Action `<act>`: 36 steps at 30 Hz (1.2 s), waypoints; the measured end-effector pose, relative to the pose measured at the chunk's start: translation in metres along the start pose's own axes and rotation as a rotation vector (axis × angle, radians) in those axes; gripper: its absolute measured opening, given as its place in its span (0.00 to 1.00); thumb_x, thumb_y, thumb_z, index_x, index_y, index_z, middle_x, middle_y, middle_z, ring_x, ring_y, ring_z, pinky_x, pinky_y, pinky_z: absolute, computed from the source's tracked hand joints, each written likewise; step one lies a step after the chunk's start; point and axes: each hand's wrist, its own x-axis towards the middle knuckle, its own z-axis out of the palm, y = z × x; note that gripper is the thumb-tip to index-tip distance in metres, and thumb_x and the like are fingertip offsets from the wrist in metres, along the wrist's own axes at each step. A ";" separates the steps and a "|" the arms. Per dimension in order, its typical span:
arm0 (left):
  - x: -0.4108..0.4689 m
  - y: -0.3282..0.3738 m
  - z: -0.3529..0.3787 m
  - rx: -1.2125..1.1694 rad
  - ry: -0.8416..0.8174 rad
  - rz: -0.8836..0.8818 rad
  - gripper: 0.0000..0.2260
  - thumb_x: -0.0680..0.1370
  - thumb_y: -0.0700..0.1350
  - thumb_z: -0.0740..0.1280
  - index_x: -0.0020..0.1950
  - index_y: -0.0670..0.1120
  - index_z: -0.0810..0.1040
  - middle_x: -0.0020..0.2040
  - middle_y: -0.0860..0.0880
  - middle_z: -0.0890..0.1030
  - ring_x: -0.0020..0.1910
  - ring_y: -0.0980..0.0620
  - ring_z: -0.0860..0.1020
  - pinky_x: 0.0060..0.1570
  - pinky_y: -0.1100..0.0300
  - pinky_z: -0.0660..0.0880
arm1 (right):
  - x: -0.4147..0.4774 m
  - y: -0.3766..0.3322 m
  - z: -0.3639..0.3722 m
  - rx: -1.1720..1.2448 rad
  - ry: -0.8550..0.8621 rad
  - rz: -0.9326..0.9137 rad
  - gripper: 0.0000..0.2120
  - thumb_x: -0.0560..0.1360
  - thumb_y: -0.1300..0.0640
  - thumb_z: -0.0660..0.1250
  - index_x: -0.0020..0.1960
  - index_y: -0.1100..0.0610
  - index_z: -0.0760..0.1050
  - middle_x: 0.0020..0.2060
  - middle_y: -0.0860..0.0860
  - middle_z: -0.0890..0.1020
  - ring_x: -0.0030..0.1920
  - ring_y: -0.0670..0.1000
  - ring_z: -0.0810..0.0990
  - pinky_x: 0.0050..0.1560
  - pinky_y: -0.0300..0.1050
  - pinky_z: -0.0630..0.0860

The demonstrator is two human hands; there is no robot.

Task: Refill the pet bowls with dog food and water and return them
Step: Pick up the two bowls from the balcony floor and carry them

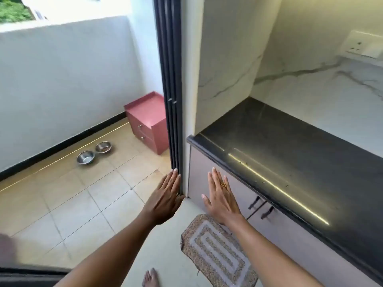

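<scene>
Beyond the flat, empty fingers [175,175] of both hands, two bowls [94,153] sit on the balcony floor, well apart; carrying both back full risks spilling water over the doorway track.

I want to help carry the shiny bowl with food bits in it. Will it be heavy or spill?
The steel bowl with kibble looks thin-walled and holds only a little food, so it is probably light. Its smooth metal may feel slippery. It is wide and low, so it should not tip easily, though loose kibble could slide if tilted.
</scene>
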 end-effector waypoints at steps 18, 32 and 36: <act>-0.099 -0.330 -0.019 -0.086 -0.051 -0.577 0.36 0.82 0.61 0.42 0.82 0.38 0.55 0.83 0.38 0.56 0.83 0.41 0.56 0.81 0.50 0.50 | 0.251 -0.275 0.074 0.008 -0.327 -0.367 0.36 0.86 0.47 0.55 0.85 0.62 0.44 0.85 0.62 0.43 0.85 0.59 0.45 0.83 0.57 0.43; -0.028 -0.513 -0.038 -0.187 -0.041 -0.901 0.40 0.78 0.63 0.37 0.82 0.39 0.55 0.83 0.39 0.57 0.83 0.43 0.56 0.81 0.51 0.53 | 0.502 -0.361 0.123 -0.055 -0.497 -0.556 0.33 0.87 0.46 0.55 0.84 0.62 0.51 0.84 0.62 0.51 0.84 0.60 0.53 0.82 0.61 0.55; -0.003 -0.572 -0.051 -0.219 -0.010 -0.984 0.33 0.84 0.59 0.49 0.82 0.38 0.56 0.83 0.38 0.57 0.82 0.43 0.57 0.80 0.50 0.55 | 0.574 -0.394 0.134 -0.035 -0.537 -0.523 0.31 0.86 0.47 0.56 0.82 0.62 0.54 0.84 0.63 0.53 0.83 0.62 0.56 0.80 0.60 0.59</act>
